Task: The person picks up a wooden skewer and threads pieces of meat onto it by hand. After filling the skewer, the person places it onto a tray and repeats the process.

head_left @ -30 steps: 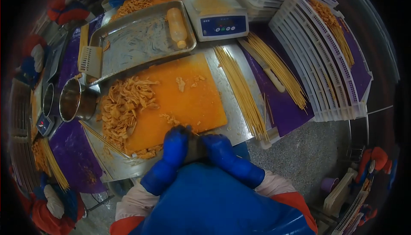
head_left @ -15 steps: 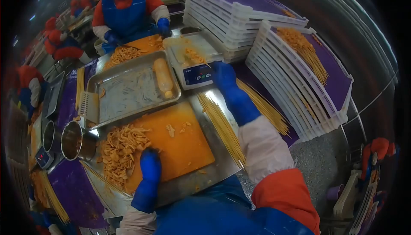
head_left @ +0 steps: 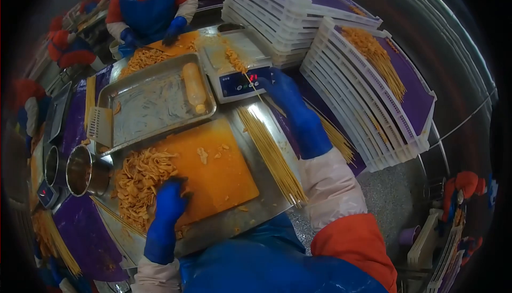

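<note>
My left hand, in a blue glove, is at the right edge of a pile of sliced orange-brown meat on the orange cutting board. Its fingers are curled and a little apart, and I make out nothing between them. A skewer threaded with meat lies on the digital scale, its bare stick reaching over the front panel. Beside that panel my gloved right hand is open, its fingers next to the stick. Bare bamboo skewers lie in a bundle right of the board.
A metal tray holds a plastic bottle. Metal pots stand left of the board. White crates are stacked at the right, filled skewers on top. Across the table, a co-worker handles meat on another board.
My right hand has let go of the skewer, which now rests on the scale with its stick free. The scale display shows red digits. My left hand's fingers have parted slightly at the pile.
</note>
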Action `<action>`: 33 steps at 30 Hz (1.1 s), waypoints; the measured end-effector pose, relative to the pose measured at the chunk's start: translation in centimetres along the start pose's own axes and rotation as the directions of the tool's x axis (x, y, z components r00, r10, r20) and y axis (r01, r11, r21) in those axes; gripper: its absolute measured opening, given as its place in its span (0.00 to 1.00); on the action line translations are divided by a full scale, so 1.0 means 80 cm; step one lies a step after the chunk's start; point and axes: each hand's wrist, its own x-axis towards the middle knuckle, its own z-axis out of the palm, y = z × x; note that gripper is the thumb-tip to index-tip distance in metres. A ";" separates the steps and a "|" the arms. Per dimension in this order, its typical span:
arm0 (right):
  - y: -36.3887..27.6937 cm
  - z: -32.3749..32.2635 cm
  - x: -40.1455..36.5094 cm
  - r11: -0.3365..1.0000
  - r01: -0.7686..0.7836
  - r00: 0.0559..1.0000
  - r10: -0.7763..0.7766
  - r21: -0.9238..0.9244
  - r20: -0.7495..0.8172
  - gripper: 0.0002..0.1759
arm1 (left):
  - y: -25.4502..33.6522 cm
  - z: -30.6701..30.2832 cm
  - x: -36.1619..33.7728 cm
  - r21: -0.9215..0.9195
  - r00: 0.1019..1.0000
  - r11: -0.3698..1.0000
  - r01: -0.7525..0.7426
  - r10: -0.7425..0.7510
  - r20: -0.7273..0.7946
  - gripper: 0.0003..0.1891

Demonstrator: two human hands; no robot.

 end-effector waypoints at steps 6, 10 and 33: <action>0.058 0.094 -0.087 0.823 -0.124 0.991 0.073 0.554 0.113 0.18 | -0.025 0.054 -0.023 -0.076 0.993 0.991 0.110 -0.113 -0.036 0.08; 0.032 0.058 -0.239 0.886 -0.081 0.961 -0.051 0.456 0.271 0.16 | -0.024 0.031 -0.057 -0.082 0.980 0.984 0.159 -0.168 -0.110 0.06; 0.121 0.063 -0.219 0.975 0.073 0.996 -0.063 -0.211 0.057 0.08 | 0.013 0.094 0.085 0.123 0.984 0.992 0.023 0.000 -0.179 0.08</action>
